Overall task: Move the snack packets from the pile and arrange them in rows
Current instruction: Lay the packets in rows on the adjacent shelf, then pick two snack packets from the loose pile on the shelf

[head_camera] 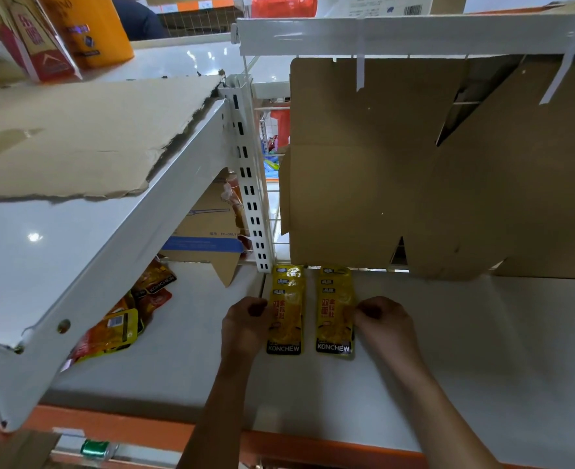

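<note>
— What are the fingers doing?
— The left hand [245,324] has its fingers curled, pinching the left edge of the left yellow packet stack [286,311]; the right hand [382,319] likewise pinches the right edge of the right yellow packet stack [335,313].
— And the pile?
— The pile of snack packets [123,319] lies at lower left, under the upper shelf [117,231].
— The surface?
— A white shelf [448,350] with an orange front edge, cardboard backing [397,164] behind.
— The arms?
— Both forearms reach up from the bottom of the frame, knuckles upward.
</note>
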Demonstrator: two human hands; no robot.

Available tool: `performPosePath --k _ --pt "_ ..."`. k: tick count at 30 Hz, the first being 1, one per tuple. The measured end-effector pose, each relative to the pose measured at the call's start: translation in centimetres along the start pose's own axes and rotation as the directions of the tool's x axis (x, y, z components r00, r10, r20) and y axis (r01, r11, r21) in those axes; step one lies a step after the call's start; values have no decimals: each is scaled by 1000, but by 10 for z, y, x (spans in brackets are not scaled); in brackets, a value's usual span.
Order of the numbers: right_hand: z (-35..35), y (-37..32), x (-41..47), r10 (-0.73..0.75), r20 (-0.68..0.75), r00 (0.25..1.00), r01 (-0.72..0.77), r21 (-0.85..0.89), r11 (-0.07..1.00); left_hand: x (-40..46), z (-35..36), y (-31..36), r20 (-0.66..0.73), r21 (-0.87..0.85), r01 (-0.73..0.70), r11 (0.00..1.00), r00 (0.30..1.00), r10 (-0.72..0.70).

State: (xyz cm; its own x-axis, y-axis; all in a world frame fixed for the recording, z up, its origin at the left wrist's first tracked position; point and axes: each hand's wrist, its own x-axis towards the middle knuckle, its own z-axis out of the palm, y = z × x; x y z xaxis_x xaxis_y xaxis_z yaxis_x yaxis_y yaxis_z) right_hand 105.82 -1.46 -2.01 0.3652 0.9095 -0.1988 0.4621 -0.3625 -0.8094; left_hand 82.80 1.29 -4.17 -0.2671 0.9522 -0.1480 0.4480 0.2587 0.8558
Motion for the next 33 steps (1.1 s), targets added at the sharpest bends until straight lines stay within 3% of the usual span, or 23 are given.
performPosePath --k 3,6,10,13,18,20,25,28,33 --pt "2 -3 -6 -177 -60 982 168 -135 977 -7 0 1 -15 57 -64 996 998 65" --pt "6 -13 -16 -327 -23 945 313 -241 919 -18 -7 4 -37 176 -125 976 990 133" --pt "12 -28 -32 -436 157 886 458 -445 769 -32 -18 -2 -81 340 -191 921 970 231" --pt "18 -34 -44 -421 338 842 540 -541 645 -48 -31 -4 -28 483 -145 864 983 181" --pt "31 -39 -65 -435 521 735 676 -507 535 -75 -53 -28 -99 572 -104 813 976 194" --pt "36 -41 -74 -437 576 691 720 -493 489 -86 -64 -30 -112 609 -31 793 986 125" --pt "52 -57 -104 -435 653 620 779 -441 447 -110 -91 -54 -137 642 79 762 990 13" --pt "67 -70 -118 -399 718 570 799 -372 473 -124 -110 -67 -180 629 136 765 983 -27" --pt "101 -79 -142 -458 731 505 846 -316 429 -140 -146 -81 -271 627 186 756 963 -13"
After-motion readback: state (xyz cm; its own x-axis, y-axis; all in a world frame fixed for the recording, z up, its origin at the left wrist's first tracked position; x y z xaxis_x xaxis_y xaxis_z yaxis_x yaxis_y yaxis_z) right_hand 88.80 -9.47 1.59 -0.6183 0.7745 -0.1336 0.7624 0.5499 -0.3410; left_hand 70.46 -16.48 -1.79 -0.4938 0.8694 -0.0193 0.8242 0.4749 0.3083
